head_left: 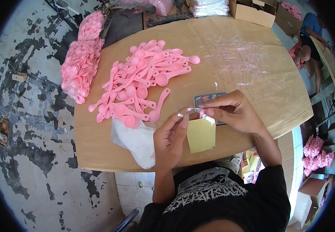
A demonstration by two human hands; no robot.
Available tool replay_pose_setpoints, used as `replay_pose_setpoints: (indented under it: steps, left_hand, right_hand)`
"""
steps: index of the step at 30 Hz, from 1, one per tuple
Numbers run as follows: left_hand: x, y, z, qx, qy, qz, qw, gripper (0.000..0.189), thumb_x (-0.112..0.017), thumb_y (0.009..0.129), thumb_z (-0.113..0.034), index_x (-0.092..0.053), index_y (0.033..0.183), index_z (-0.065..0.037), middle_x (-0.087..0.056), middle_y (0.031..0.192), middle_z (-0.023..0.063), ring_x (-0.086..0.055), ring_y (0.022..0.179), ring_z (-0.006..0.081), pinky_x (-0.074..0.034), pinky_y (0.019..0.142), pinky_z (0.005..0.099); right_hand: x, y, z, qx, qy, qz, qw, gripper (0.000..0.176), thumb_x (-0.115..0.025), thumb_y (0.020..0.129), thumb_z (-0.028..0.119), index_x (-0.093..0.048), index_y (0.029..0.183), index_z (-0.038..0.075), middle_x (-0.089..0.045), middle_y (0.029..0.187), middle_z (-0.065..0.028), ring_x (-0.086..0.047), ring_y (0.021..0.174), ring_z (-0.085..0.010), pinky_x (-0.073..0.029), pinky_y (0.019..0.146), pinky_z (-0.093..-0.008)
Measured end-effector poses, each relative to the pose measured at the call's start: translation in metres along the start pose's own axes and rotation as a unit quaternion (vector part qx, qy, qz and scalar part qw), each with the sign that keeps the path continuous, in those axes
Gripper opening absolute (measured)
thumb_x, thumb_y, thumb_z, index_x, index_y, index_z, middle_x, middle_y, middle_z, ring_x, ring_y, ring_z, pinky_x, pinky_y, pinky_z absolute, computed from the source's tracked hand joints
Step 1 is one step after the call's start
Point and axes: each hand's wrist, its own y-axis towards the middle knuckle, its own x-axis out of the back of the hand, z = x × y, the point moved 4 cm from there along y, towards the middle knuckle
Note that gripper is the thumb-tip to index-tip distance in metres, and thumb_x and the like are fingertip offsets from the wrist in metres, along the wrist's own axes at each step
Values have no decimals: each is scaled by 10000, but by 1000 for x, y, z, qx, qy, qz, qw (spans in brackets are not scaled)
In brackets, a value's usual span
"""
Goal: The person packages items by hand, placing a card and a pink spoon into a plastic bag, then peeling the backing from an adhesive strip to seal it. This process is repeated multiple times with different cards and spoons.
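Both hands are over the near part of the brown-covered table (252,127). My left hand (171,133) pinches the left end of a thin clear strip. My right hand (233,112) has its fingers closed at the strip's other side, above a yellow card (201,135) that seems to be in clear plastic. Something small and pink shows at the right fingertips. Behind them lies a blue printed card (210,97), partly covered by the right hand. A heap of pink spoons (136,83) spreads to the left, and a white plastic bag (134,141) lies beside my left wrist.
Thin clear strips (240,58) are scattered at the table's back right. Bags of pink spoons (82,65) stand at the left edge. Cardboard boxes (254,12) and white packs (209,7) are beyond the far edge. Another person (310,42) is at the upper right.
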Motion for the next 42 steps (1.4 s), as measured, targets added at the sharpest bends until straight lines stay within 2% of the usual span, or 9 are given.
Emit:
replay_pose_setpoints:
  steps: [4,7,13,16,19,28,32,36,42]
  left_hand:
    - [5,0,-5,0,40,9,999,269,-503,963,-20,-572,1215,45,-656,1074,117,-635,856,95,-522,745,226]
    - [2,0,-11,51,-27,34,998,235,-496,964,-17,-587,1173,40,-648,1078,106,-628,863,92,-500,752,224]
    - [13,-3,-2,-41,34,76,996,177,-485,958,-7,-599,1087,35,-661,1007,110,-600,838,85,-434,725,205]
    - [13,-3,-1,-79,38,109,990,237,-443,946,37,-627,1094,16,-683,949,91,-539,646,56,-406,576,211]
    - [13,-4,-10,-81,84,125,985,260,-436,930,53,-641,1078,-5,-685,880,78,-516,572,66,-398,538,216]
    - [19,-6,-13,-26,40,136,990,172,-417,915,17,-585,948,2,-597,696,48,-504,542,57,-391,508,221]
    - [16,-7,-6,-39,9,150,988,24,-506,924,10,-502,905,-3,-568,694,29,-530,603,34,-407,518,192]
    - [15,-9,5,0,-7,108,994,158,-611,895,27,-459,917,-8,-583,774,33,-584,721,38,-446,539,173]
    - [4,-17,6,2,-52,107,993,219,-636,878,27,-465,1013,9,-614,933,105,-635,960,132,-537,674,216]
  right_hand:
    - [3,-5,1,25,-17,-14,999,186,-652,876,12,-719,1049,20,-719,867,-50,-611,729,-82,-479,631,-226]
    - [4,-5,7,153,-48,22,987,254,-631,810,-48,-736,1023,39,-713,803,-68,-639,723,-137,-491,654,-254]
    - [6,-7,13,266,-119,94,952,341,-620,652,-69,-768,924,75,-701,764,-74,-645,703,-222,-521,704,-329]
    - [6,-7,17,265,-120,125,949,331,-606,648,-65,-770,897,78,-706,770,-60,-643,711,-235,-523,700,-342]
    - [6,-7,17,267,-106,140,948,322,-600,642,-53,-767,888,72,-709,772,-51,-643,731,-243,-524,700,-347]
    - [-2,-11,27,279,-171,136,935,337,-604,616,-38,-769,887,76,-697,763,-70,-632,773,-261,-525,693,-356]
    - [-1,-10,36,272,-222,158,923,307,-602,611,-25,-756,864,59,-687,767,-79,-632,777,-260,-528,699,-368]
    - [8,-10,49,255,-284,136,915,248,-642,659,10,-722,891,48,-685,808,-98,-659,797,-266,-540,716,-385]
    - [-14,-21,46,64,-254,62,963,337,-766,786,159,-652,1088,62,-707,901,-131,-703,677,-233,-558,609,-301]
